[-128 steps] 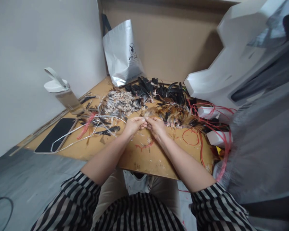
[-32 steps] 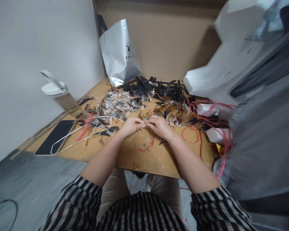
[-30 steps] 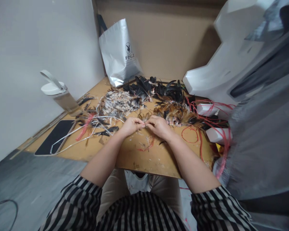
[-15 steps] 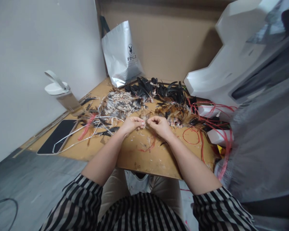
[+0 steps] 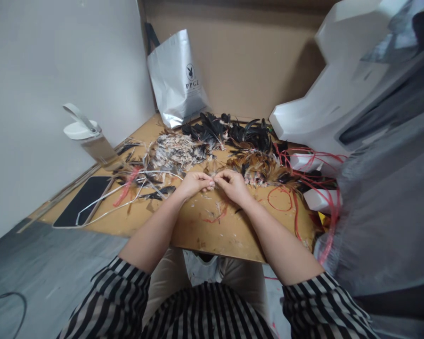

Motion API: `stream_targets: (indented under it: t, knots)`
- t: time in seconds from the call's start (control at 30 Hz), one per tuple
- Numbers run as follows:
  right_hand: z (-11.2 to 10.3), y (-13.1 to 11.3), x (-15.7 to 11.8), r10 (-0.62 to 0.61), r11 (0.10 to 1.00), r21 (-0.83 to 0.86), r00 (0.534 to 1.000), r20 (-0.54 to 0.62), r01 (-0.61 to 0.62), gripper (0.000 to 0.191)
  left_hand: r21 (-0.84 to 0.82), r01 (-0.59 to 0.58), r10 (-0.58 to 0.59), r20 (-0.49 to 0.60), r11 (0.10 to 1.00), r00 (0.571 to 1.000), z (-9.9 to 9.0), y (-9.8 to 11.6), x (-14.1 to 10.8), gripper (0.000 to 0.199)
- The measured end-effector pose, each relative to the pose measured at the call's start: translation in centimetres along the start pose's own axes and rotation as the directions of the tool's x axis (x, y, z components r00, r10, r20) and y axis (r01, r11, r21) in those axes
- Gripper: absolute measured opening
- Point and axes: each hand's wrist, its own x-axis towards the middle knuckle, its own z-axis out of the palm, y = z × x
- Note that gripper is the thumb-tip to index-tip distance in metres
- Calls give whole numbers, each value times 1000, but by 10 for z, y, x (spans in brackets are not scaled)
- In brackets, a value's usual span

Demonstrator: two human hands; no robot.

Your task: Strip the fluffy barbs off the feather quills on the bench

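My left hand (image 5: 195, 184) is closed in a pinch over the middle of the table, its fingertips at the base of a small light-brown feather tuft (image 5: 211, 166). Against it, fingertip to fingertip, my right hand (image 5: 233, 186) pinches something too small to make out. Pale, fluffy feathers (image 5: 175, 150) lie in a heap beyond my left hand. Brown feather bundles (image 5: 257, 167) sit just beyond my right hand, with black feather bundles (image 5: 250, 135) behind them. Red string scraps (image 5: 217, 216) and bits of fluff lie on the wooden table (image 5: 212, 238) below my hands.
On the left are a phone (image 5: 83, 200), white wire (image 5: 108, 214) and a lidded bottle (image 5: 97, 143). A silver bag (image 5: 176, 80) stands at the back. Red strings (image 5: 297, 216), white blocks (image 5: 323, 200) and grey fabric (image 5: 385, 212) are at right.
My fingertips have come closer together, with my right hand shifted slightly left. The feather tuft between them shows less now.
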Motion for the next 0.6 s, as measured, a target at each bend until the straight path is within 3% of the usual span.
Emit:
stream_targets:
  t: [0.17,0.3,0.47,0.6]
  knots:
    - [1,4,1,183,955,228,982,48,-189,18,-52,-6,5,-20,999,1000,-2,-2,1,25]
    - [3,7,1,212,937,274,976,47,-217,19,-92,7,-10,-31,996,999,-3,-2,1,26]
    - [2,3,0,172,973,149,985,28,-174,17,-78,-3,0,-38,997,999,-2,0,1,26]
    - [-2,-5,-2,-47,984,-169,997,61,57,17,-11,2,-3,-60,1000,998,1,-1,1,26]
